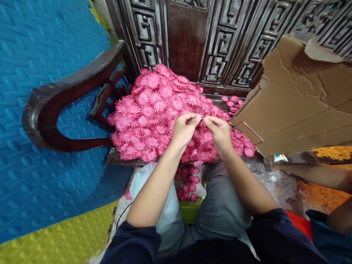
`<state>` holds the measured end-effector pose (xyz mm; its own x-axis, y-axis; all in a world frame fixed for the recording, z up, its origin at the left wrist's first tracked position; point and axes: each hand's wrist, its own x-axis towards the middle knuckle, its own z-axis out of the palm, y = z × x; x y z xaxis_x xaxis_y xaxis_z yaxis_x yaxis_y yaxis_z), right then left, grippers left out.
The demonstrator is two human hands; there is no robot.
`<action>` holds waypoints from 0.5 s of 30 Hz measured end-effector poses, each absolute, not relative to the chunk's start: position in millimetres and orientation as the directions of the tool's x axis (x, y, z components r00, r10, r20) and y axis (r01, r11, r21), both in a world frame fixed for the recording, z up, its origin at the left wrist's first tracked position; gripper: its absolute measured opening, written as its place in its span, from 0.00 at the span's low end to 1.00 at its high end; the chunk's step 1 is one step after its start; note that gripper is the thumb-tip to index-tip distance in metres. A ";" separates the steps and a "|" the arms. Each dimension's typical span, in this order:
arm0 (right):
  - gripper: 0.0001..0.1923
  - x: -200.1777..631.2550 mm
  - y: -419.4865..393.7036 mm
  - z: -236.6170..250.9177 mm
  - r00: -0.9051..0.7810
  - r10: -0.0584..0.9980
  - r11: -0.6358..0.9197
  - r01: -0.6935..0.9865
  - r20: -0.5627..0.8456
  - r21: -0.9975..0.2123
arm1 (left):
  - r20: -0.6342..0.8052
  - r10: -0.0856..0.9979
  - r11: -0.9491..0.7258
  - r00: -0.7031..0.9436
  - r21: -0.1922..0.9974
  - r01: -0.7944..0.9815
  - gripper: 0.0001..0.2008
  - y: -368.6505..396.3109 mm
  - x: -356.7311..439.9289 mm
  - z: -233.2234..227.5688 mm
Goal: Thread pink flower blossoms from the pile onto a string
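A large heap of pink fabric flower petals (pixel 154 110) covers the seat of a dark wooden chair (pixel 44 106). My left hand (pixel 184 128) and my right hand (pixel 220 132) meet above the heap's right side, fingertips pinched together on one pink flower piece (pixel 202 118) between them. Most of that piece is hidden by my fingers. More pink flowers (pixel 187 183) lie in a container below the seat, between my knees.
A brown cardboard box (pixel 299 99) leans at the right of the seat. Carved dark wood panels (pixel 220 40) stand behind. Blue and yellow foam mats (pixel 41 190) cover the floor at left. Another person's arm (pixel 316 176) and orange flowers (pixel 332 152) are at right.
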<state>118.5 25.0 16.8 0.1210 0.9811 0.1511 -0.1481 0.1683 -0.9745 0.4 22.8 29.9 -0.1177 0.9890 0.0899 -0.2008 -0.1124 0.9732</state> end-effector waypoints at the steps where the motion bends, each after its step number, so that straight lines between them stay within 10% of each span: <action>1: 0.11 119.0 26.2 15.2 0.103 0.988 0.135 -0.188 0.117 -0.973 | 0.080 0.990 -0.104 -0.116 0.970 -0.219 0.03 22.7 0.6 29.6; 8: 0.15 122.9 32.6 4.8 -0.123 0.990 -0.098 -0.286 -0.065 -0.953 | -0.012 0.995 -0.022 -0.101 0.941 -0.337 0.02 23.3 4.1 29.8; 15: 0.14 113.4 30.7 5.4 0.091 0.995 0.073 -0.283 0.049 -0.956 | 0.040 0.987 -0.088 -0.156 0.946 -0.311 0.08 23.1 8.2 26.6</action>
